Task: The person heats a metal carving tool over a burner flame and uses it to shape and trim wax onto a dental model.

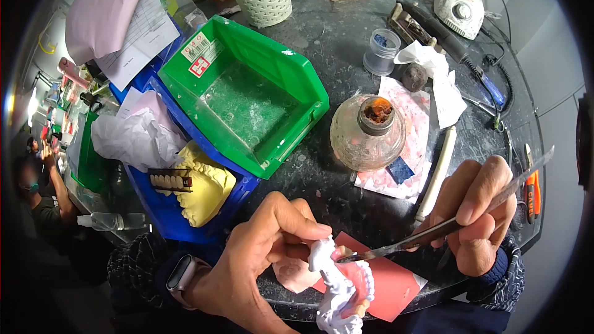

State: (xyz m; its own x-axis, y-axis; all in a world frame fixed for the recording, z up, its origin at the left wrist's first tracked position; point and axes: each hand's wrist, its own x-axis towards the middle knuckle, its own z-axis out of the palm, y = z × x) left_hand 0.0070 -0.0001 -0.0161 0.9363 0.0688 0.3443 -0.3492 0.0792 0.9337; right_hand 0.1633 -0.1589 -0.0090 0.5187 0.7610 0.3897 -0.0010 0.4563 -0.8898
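Observation:
Near the front edge of the bench, my left hand (257, 260) is closed on a white dental cast (334, 287) that carries pink wax and a row of teeth (366, 281). My right hand (479, 216) grips a wax knife (442, 229) by its dark handle, with one blade reaching down to the pink wax and the other pointing up to the right. The blade tip seems to touch the wax. Below the cast lies a red-pink sheet (393, 287), and a pale pink lump (293, 274) shows behind my left fingers, partly hidden.
A glass spirit burner (368, 133) stands on a pink-stained paper, beside a white stick (437, 173). On the left are a green bin (297, 99), a blue tray (161, 213) and a yellow cast (207, 188). Orange cutter (533, 195) lies right. Another person (37, 192) appears far left.

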